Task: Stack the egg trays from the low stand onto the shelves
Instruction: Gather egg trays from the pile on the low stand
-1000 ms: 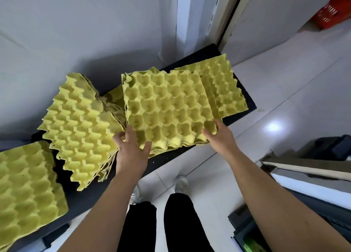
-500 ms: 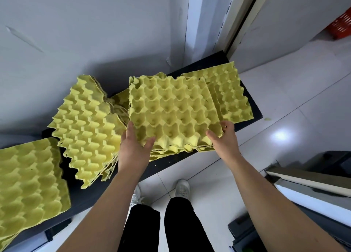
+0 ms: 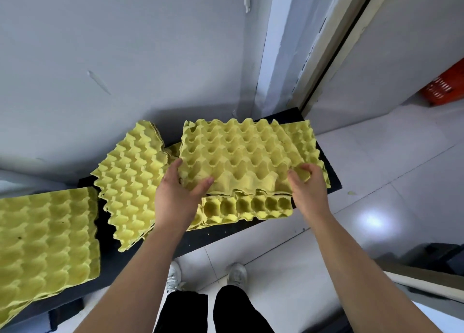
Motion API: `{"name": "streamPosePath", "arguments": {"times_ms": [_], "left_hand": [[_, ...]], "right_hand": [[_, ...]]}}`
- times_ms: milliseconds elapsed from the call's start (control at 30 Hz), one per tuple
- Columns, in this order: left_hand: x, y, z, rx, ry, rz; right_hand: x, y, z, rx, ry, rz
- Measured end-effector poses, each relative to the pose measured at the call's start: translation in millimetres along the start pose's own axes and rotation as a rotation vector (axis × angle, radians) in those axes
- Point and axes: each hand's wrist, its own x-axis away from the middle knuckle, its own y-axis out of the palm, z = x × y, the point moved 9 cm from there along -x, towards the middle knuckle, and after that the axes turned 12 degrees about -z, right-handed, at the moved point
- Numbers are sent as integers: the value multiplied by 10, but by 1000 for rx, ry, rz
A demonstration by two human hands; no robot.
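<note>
A thin stack of yellow egg trays point(image 3: 241, 152) is lifted at its near edge off the trays beneath. My left hand point(image 3: 178, 194) grips its near left corner, thumb on top. My right hand point(image 3: 307, 184) grips its near right corner, fingers curled over the rim. Under it more yellow trays point(image 3: 247, 207) lie flat on the low black stand point(image 3: 221, 234). A tilted pile of trays point(image 3: 130, 179) leans at the left, and another pile point(image 3: 45, 237) lies at the far left.
A grey wall rises right behind the stand. White tiled floor point(image 3: 376, 169) spreads to the right, with an orange crate point(image 3: 444, 86) far right. Dark boxes and a board point(image 3: 426, 280) sit at the lower right. My legs and shoes stand just before the stand.
Both hands have raised the near edge of the top trays, so the front row of the trays underneath now shows. The view has tipped upward.
</note>
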Motion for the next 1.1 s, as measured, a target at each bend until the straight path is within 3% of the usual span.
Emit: {"name": "streamPosePath", "arguments": {"times_ms": [433, 1100], "left_hand": [[921, -1582, 72, 132, 140, 326], [3850, -4645, -1409, 308, 284, 913]], "right_hand": [[983, 471, -1517, 39, -394, 11], [4097, 2675, -3560, -46, -990, -246]]}}
